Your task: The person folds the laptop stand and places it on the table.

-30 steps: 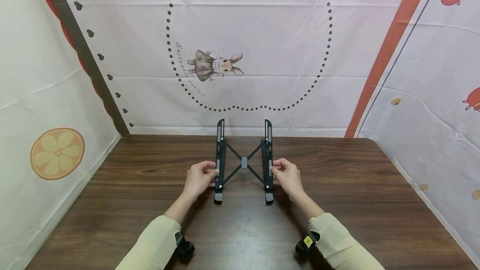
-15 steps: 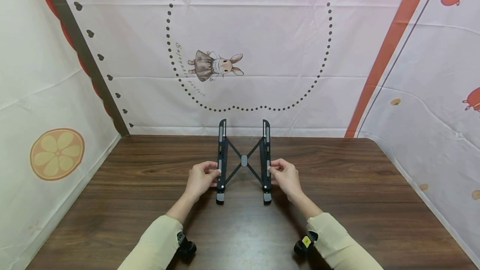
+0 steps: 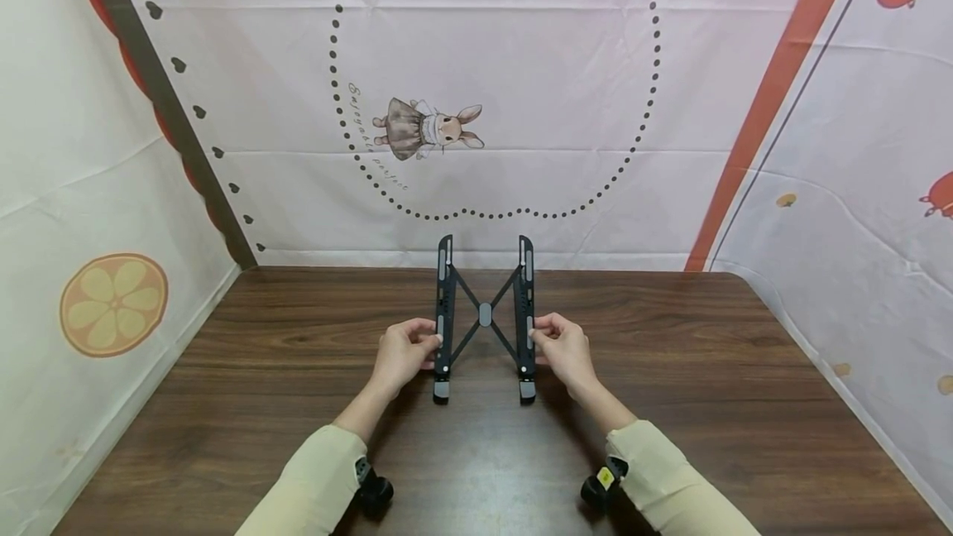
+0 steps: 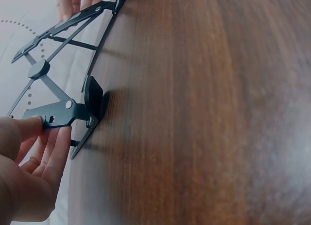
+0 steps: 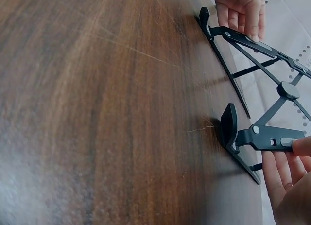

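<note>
Since the earlier frames, the side rails (image 3: 445,304) of the black stand (image 3: 486,315) are drawing closer together on the wooden table (image 3: 670,370), pointing lengthwise away from the person. The left hand (image 3: 403,351) and right hand (image 3: 566,351) are pinching one rail each; the wrist views are exposing lower struts (image 5: 223,64) hidden from the head view.

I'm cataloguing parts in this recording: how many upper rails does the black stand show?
2: the left rail, pinched by the left hand, and the right rail, pinched by the right hand. The fingers cover a little of each; no further rail appears hidden.
</note>
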`<state>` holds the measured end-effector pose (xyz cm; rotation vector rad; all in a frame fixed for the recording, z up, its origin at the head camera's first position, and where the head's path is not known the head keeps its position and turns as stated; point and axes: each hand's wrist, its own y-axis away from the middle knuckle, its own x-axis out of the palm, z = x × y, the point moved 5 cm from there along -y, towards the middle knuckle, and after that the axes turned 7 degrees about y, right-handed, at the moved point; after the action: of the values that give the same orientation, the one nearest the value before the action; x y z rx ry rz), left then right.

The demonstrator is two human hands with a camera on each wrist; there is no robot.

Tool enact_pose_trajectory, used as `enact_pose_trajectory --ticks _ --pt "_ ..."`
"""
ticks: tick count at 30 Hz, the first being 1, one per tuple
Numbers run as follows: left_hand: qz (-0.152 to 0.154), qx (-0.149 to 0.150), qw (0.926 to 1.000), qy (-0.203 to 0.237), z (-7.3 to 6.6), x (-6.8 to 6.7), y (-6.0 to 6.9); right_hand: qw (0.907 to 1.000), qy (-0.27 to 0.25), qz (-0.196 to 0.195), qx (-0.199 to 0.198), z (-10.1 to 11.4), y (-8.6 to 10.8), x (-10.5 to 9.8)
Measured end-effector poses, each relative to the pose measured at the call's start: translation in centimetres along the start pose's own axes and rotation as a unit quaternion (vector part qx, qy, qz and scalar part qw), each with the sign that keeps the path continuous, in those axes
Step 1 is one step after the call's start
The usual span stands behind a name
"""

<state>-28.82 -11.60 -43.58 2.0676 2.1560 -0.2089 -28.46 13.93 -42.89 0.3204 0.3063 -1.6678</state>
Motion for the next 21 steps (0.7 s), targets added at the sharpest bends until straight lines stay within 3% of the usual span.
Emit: enact_pose_trajectory --ticks 21 --pt "0.002 0.002 1.0 -0.004 -0.28 0.57 0.03 1.0 0.002 -0.004 -0.002 0.28 0.08 0.71"
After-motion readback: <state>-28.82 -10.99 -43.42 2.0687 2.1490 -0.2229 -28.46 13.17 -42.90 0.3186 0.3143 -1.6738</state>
